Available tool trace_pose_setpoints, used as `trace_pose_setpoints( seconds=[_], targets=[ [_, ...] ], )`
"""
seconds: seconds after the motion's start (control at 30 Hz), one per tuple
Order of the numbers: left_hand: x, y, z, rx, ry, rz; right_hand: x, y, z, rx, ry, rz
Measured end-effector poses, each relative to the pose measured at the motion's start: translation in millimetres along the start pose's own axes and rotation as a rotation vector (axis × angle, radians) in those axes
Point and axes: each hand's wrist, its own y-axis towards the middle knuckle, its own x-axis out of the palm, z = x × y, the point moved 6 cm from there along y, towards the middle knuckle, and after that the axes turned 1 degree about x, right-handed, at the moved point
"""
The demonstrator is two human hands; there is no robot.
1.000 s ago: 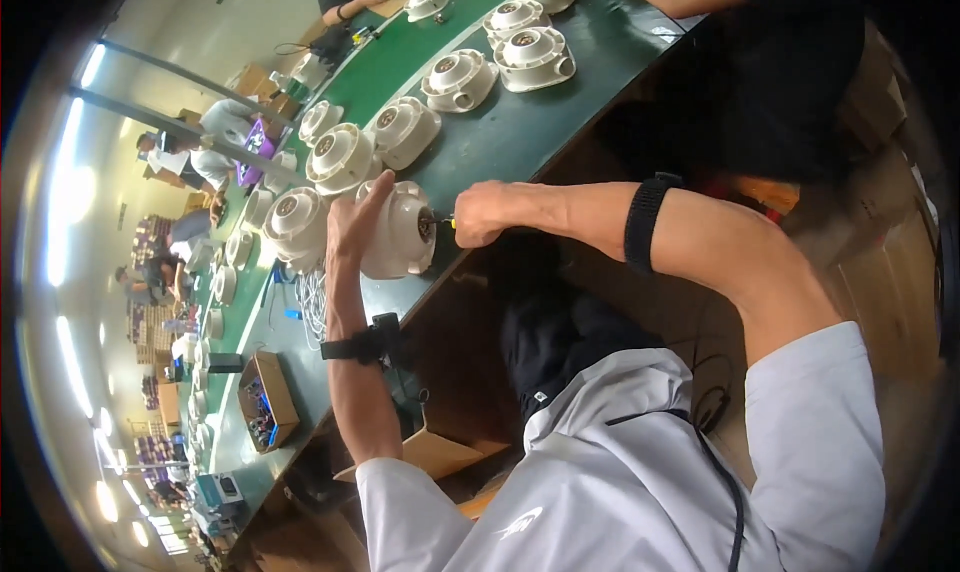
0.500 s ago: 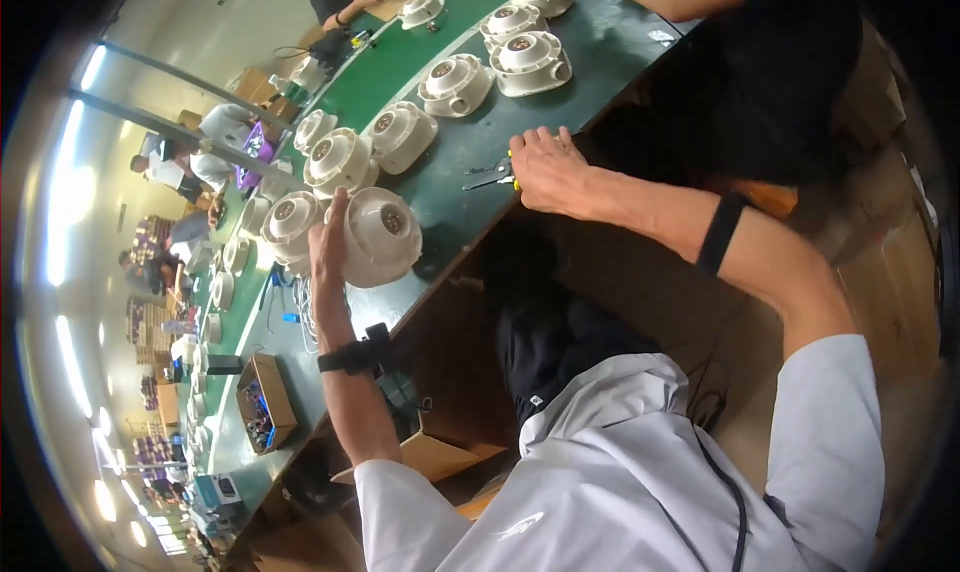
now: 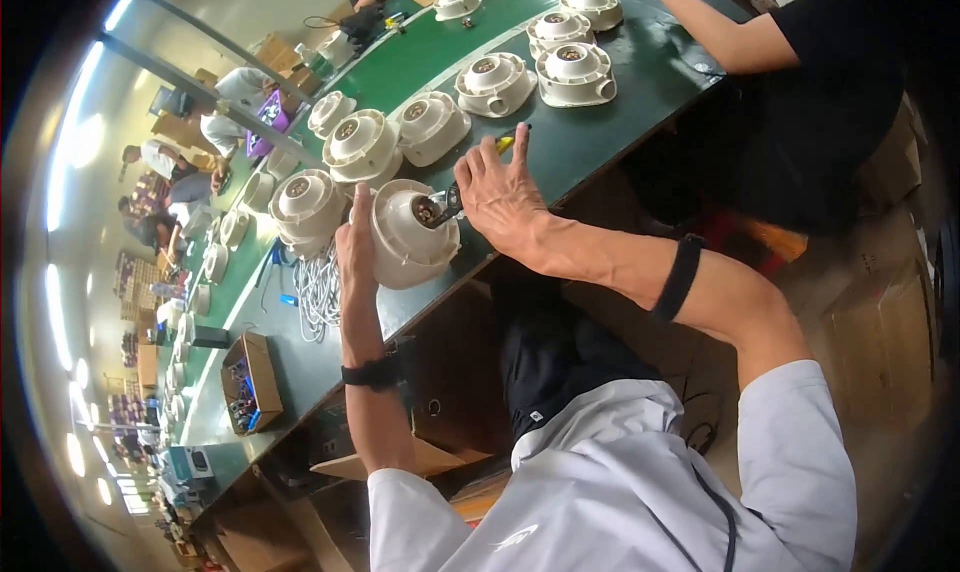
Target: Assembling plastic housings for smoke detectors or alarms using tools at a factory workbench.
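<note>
Near the table's front edge sits a white round housing [image 3: 405, 257] with a raised dome and a small opening showing metal parts. My left hand [image 3: 356, 252] grips its left side, fingers closed along the wall. The far fingers are partly hidden by the housing. In my right hand [image 3: 505, 200] is a pair of pliers [image 3: 453, 202] with dark jaws and yellow on the handles. Their tips reach the opening in the dome; the exact contact is too small to make out. Another white housing [image 3: 305, 207] stands close to my left hand.
Several similar housings [image 3: 495, 80] line the green table [image 3: 560, 137]. White cable [image 3: 318, 287] lies coiled left of my left forearm, beyond it a cardboard box [image 3: 262, 372] of small parts. A co-worker's arm [image 3: 725, 37] reaches over the table at the upper right.
My right hand has brought the pliers leftward from the table edge to the housing's central opening. My left hand still grips the housing, and the view has shifted slightly.
</note>
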Motion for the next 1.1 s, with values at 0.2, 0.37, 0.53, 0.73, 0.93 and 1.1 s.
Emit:
trace_pose_setpoints(
  seconds=[0.2, 0.37, 0.53, 0.73, 0.93, 1.1],
  targets=[
    [5, -4, 0, 0.001, -0.099, -0.004, 5, 9, 0, -0.112, -0.059, -0.032],
    [11, -16, 8, 0.002, -0.12, 0.038, 7, 14, 0, -0.108, -0.063, 0.02],
    [7, -19, 3, -0.003, -0.17, 0.044, 9, 24, -2, -0.297, -0.132, -0.021],
    [5, -25, 5, 0.055, -0.123, 0.096, 2, 22, -1, -0.28, -0.001, -0.092],
    [15, -43, 28, 0.204, 0.209, 0.072, -9, 3, 7, -0.24, 0.344, -0.978],
    [24, -44, 35, 0.264, 0.26, 0.019, -16, -2, 18, -0.244, 0.289, -0.77]
  ],
)
